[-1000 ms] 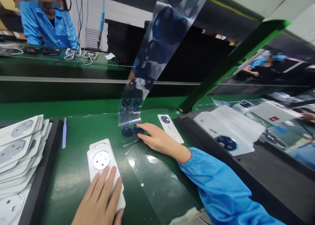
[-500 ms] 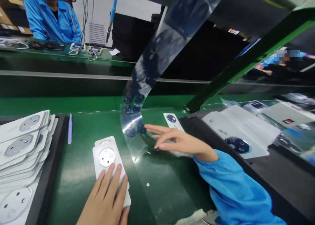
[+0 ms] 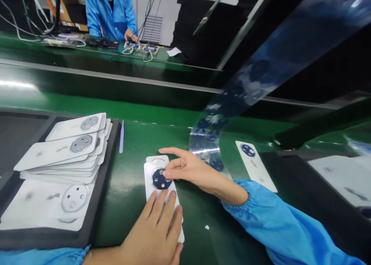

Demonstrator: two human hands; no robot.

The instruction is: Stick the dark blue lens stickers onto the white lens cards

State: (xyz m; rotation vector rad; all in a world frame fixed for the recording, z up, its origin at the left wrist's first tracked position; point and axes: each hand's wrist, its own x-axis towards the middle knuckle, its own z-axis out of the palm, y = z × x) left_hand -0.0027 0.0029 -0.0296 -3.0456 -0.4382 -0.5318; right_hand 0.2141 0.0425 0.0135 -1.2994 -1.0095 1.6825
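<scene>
A white phone back cover [image 3: 152, 165] lies on the green bench in front of me. My left hand [image 3: 158, 232] rests flat on its near half, fingers stretched out. My right hand [image 3: 189, 169] pinches a dark blue camera-ring sticker [image 3: 161, 179] at its right edge, and the sticker sits over the cover's round camera area. Just right of that hand, a clear film strip [image 3: 213, 137] carrying several more dark stickers curves up and away to the upper right.
A black tray [image 3: 102, 187] at the left holds a stack of white covers [image 3: 68, 151]. A lilac tool [image 3: 122, 136] lies beside it. Another cover with a sticker on it [image 3: 255, 164] lies to the right. A person in blue [image 3: 111, 12] works across the conveyor.
My right hand left the film strip and came left with a dark sticker, which now sits on the cover's camera area. My view has swung left.
</scene>
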